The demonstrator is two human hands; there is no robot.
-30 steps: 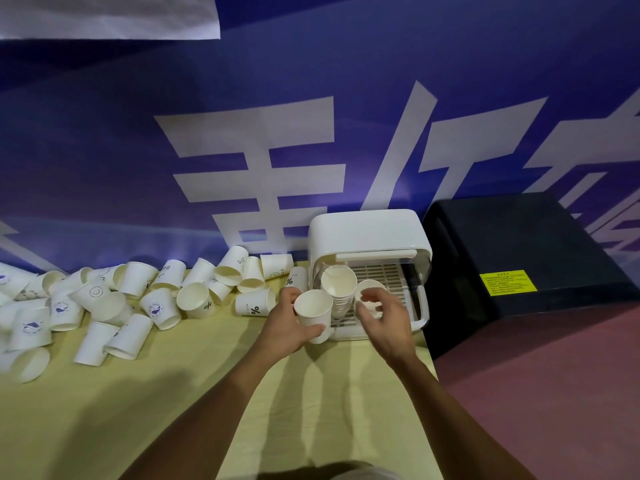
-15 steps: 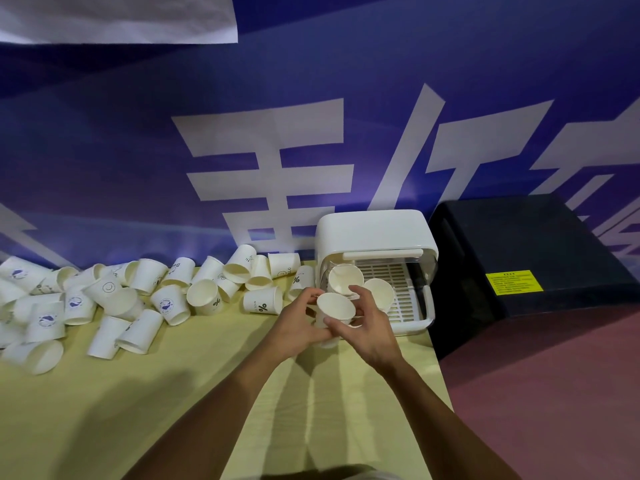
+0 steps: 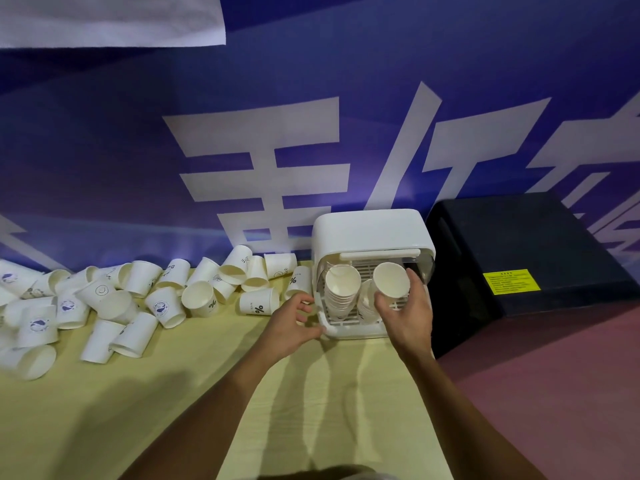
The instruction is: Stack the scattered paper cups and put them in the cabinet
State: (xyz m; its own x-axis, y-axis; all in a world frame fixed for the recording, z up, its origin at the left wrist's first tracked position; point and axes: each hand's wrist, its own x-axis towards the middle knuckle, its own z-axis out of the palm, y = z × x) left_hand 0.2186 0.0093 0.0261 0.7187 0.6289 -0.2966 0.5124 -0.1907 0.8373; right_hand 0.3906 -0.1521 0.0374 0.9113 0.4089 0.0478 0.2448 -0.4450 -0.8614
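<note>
A small white cabinet (image 3: 370, 233) stands open on the yellow table (image 3: 173, 393), with two leaning stacks of paper cups inside. The left stack (image 3: 341, 289) stands free. My right hand (image 3: 407, 311) grips a white paper cup (image 3: 391, 280) at the top of the right stack (image 3: 365, 299). My left hand (image 3: 292, 327) hovers just left of the cabinet's front corner, fingers loosely curled and holding nothing. Several loose paper cups (image 3: 138, 299) lie scattered over the left part of the table, some with blue prints.
A black box (image 3: 519, 265) with a yellow label stands right beside the cabinet. A blue banner (image 3: 311, 133) with large white characters forms the back wall. To the right of the table lies a reddish floor (image 3: 554, 393).
The cup passed from my left hand to my right, which carried it up onto the right stack in the cabinet. My left hand let go and drew back to the left.
</note>
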